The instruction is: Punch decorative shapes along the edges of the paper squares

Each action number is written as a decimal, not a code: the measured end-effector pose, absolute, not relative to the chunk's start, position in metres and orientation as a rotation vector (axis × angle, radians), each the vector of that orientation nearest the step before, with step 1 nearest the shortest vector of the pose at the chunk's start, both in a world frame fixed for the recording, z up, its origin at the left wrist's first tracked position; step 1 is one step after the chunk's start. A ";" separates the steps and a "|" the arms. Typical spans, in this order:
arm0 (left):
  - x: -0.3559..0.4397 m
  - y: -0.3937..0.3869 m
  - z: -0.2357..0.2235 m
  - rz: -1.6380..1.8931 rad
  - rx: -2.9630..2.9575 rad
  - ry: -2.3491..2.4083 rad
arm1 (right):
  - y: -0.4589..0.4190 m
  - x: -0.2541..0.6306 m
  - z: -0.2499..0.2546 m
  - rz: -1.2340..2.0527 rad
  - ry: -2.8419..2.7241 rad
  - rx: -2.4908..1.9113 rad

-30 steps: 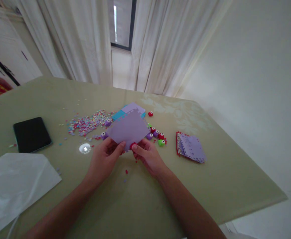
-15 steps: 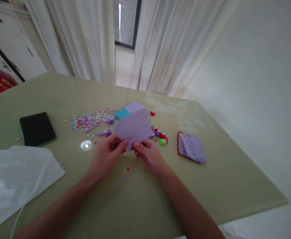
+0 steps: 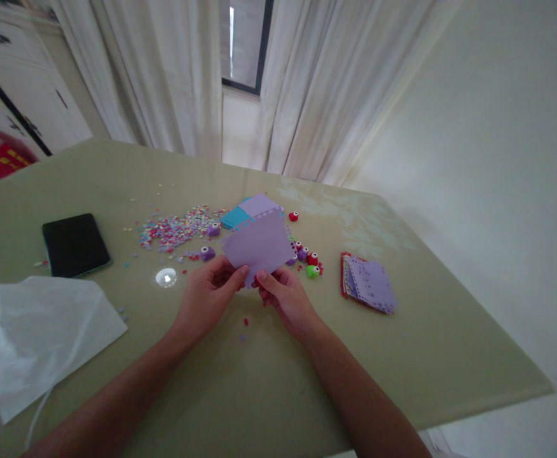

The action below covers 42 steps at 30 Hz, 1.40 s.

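Observation:
My left hand (image 3: 209, 299) pinches the near corner of a light purple paper sheet (image 3: 259, 245) and holds it tilted above the table. My right hand (image 3: 285, 299) is closed at the same corner, thumb on top; what it grips is hidden under the thumb, where a small red punch showed a moment earlier. The sheet's far edge has a row of punched holes. Just beyond it lie a stack of turquoise and purple sheets (image 3: 254, 207) and a cluster of small red, purple and green punches (image 3: 307, 257).
Coloured paper confetti (image 3: 173, 230) is scattered left of the sheets, by a purple punch (image 3: 206, 253). A black phone (image 3: 75, 243) and a white plastic bag (image 3: 44, 331) lie at left. A pile of punched sheets (image 3: 369, 283) lies at right. The table's edge (image 3: 498, 397) runs near right.
The red punch seen under my right thumb earlier is now covered by the thumb. Both hands and the sheet keep nearly the same place; the camera shifted slightly.

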State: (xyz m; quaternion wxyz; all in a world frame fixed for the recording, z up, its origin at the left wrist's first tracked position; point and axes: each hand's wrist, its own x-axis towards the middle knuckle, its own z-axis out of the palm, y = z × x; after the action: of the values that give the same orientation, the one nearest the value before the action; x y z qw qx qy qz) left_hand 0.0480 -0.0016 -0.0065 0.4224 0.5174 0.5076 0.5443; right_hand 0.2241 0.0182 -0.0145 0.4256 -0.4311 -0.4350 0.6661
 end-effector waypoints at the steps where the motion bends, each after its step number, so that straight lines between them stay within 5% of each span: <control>1: 0.048 -0.002 -0.007 1.364 1.294 1.269 | 0.018 0.224 -0.015 1.661 -1.096 -1.079; 30: 0.044 -0.002 0.007 1.470 1.160 1.287 | 0.020 0.239 0.003 1.698 -1.305 -1.031; 42: 0.043 -0.004 0.011 1.568 1.094 1.271 | 0.032 0.251 -0.013 1.016 -1.928 -1.286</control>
State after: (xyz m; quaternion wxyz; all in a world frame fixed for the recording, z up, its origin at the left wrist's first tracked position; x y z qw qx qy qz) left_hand 0.0432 -0.0041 0.0105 0.4103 0.4345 0.5050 0.6228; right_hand 0.2513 0.0322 -0.0132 0.3009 -0.4848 -0.7265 0.3830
